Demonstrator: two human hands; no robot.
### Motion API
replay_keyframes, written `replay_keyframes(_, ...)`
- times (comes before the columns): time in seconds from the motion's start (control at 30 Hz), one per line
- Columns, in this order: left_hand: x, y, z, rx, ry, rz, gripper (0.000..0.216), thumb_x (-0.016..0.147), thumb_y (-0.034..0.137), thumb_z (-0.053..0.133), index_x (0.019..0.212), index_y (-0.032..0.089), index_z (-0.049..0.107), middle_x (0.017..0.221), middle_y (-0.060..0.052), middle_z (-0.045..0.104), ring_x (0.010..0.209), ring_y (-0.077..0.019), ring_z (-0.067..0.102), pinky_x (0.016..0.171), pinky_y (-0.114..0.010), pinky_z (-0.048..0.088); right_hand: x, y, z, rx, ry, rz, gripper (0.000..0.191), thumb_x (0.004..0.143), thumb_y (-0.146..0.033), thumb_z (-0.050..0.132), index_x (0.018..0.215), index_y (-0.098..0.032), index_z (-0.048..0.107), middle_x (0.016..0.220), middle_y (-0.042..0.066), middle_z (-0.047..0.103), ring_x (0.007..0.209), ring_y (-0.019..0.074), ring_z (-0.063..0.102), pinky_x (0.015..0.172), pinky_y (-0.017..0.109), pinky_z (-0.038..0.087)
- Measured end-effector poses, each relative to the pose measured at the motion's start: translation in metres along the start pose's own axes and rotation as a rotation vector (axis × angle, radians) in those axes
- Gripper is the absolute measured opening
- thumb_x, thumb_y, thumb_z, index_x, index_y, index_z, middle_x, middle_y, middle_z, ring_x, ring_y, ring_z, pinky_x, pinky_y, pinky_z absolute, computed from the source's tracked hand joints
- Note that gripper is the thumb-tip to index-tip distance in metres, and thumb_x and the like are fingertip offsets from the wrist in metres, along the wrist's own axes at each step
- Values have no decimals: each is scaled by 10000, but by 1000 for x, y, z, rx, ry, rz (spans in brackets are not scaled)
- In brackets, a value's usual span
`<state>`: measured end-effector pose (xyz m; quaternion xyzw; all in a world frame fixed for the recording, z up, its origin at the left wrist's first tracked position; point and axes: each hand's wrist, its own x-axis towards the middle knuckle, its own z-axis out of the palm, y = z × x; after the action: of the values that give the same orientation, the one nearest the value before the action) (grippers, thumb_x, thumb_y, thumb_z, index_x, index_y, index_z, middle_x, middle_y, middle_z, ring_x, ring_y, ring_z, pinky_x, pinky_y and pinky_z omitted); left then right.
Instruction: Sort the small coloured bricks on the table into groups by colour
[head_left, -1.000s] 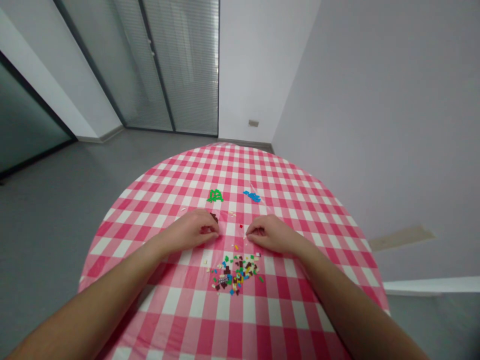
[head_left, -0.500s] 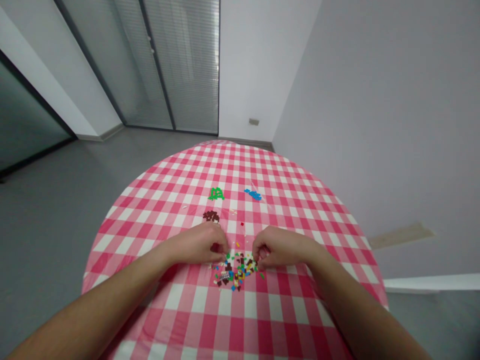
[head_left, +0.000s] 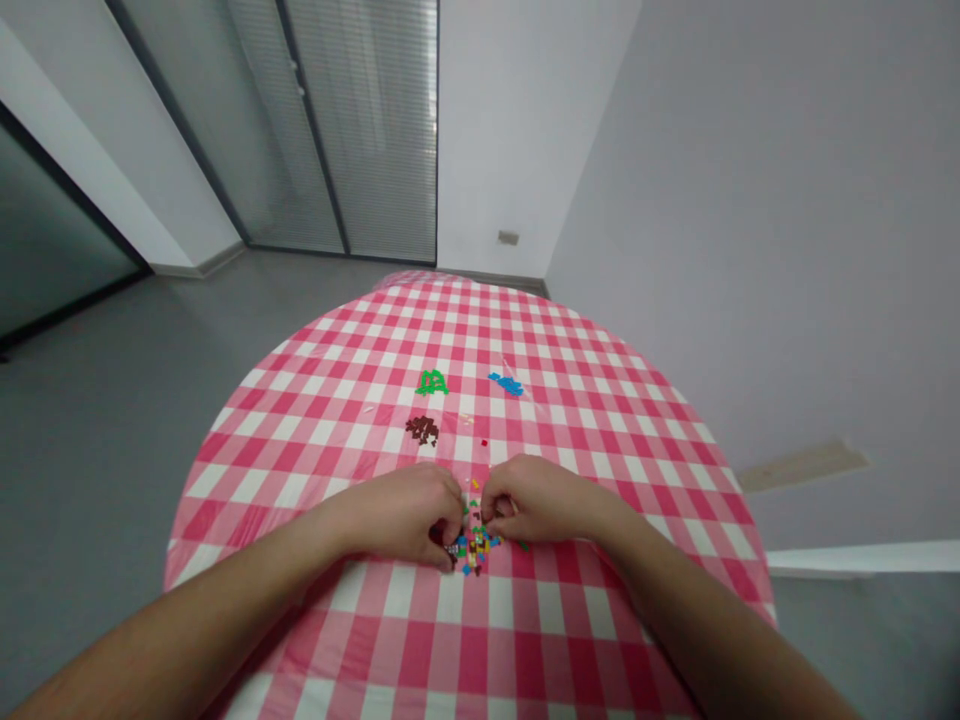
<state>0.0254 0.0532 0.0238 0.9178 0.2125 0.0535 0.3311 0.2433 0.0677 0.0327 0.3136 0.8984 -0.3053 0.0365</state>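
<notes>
I have the left hand (head_left: 424, 510) and right hand (head_left: 540, 498) curled at the mixed pile (head_left: 474, 547) between them, cannot tell from here whether either pinches anything, and a brushing knuckle could scatter it toward the brown pieces (head_left: 424, 430) beyond the left.

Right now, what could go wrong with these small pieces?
1. The left hand and right hand are both at the mixed pile; they might scatter pieces or bump each other.
2. The hands hide part of that pile, so a wrong piece could be picked.
3. The brown heap lies just beyond the left hand and might get brushed.
</notes>
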Motion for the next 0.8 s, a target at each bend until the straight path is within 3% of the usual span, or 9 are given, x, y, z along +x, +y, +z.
replay_keyframes(0.47, 0, -2, 1, -34, -30, 11, 151, 705, 58, 686, 631, 179, 633, 656, 9, 644, 685, -152, 584, 705, -257, 442, -2, 3, 0, 30, -16, -8, 190, 718, -135, 647, 872, -194, 741, 751, -1, 690, 643, 117, 562, 572, 219, 351)
replay_keyframes(0.8, 0, -3, 5, -6, 7, 18, 166, 688, 79, 670, 589, 184, 588, 612, 19, 604, 682, -156, 567, 721, -272, 445, -4, 6, -2, 69, 16, -2, 126, 735, -152, 651, 826, -187, 731, 747, -3, 686, 633, 107, 542, 564, 219, 333)
